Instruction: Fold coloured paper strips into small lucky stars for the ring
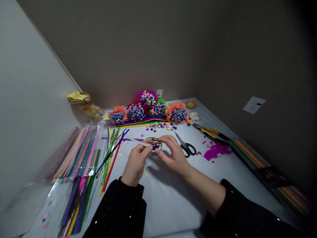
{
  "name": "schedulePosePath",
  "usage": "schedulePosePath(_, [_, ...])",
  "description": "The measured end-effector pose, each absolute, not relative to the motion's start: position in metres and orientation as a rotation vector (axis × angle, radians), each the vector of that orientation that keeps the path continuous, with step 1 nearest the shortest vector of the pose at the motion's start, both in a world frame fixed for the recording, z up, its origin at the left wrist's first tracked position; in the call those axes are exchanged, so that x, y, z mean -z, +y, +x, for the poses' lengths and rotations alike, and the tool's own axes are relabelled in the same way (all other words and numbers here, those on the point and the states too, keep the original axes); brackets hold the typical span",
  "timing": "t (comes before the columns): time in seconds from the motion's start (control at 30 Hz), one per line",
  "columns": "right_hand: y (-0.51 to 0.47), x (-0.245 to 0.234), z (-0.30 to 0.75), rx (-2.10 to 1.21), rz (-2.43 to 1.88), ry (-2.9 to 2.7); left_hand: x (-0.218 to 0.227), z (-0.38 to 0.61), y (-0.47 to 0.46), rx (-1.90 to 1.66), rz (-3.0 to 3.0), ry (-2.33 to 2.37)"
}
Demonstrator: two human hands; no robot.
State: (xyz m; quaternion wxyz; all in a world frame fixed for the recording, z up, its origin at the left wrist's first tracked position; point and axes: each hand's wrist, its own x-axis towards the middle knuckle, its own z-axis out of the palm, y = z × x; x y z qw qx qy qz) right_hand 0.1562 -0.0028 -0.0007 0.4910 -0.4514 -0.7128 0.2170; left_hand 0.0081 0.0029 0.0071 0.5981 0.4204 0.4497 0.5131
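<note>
My left hand (138, 159) and my right hand (172, 154) meet over a small round ring packed with glossy multicoloured paper stars (156, 144), at the middle of the white table top (168, 201). The left fingers pinch a pale paper strip (138, 141) against the ring's left side. The right fingertips rest on the ring's top and right edge, partly hiding it. Black-handled scissors (185, 147) lie just to the right of my right hand, not touching it.
Crepe-paper flowers topped with paper stars (147, 108) stand at the back, with loose stars (159, 126) before them. Bundles of coloured paper strips (76, 155) and pipe cleaners (110, 162) lie left. Yellow-handled pliers (210, 133) and magenta scraps (216, 151) lie right, against the walls.
</note>
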Motion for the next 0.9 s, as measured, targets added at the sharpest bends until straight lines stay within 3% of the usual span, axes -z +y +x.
schedulePosePath(0.17, [0.004,0.002,0.154,-1.050,-1.152,-1.519,-0.015,0.000,0.000,-1.254,0.778,0.710])
schedulePosePath(0.3, [0.004,0.003,0.156,-1.610,-0.873,-1.443,-0.014,-0.010,-0.001,-1.257,0.796,0.664])
schedulePosePath(0.43, [0.002,0.005,0.158,-1.933,-0.627,-1.247,-0.012,-0.014,-0.004,-1.313,0.808,0.638])
schedulePosePath(0.67, [0.004,0.007,0.157,-1.980,-0.567,-1.306,-0.017,-0.009,-0.009,-1.141,0.689,0.314])
schedulePosePath(0.9, [0.005,-0.001,0.157,-1.899,-0.915,-1.670,-0.005,-0.007,-0.007,-0.983,0.763,0.177])
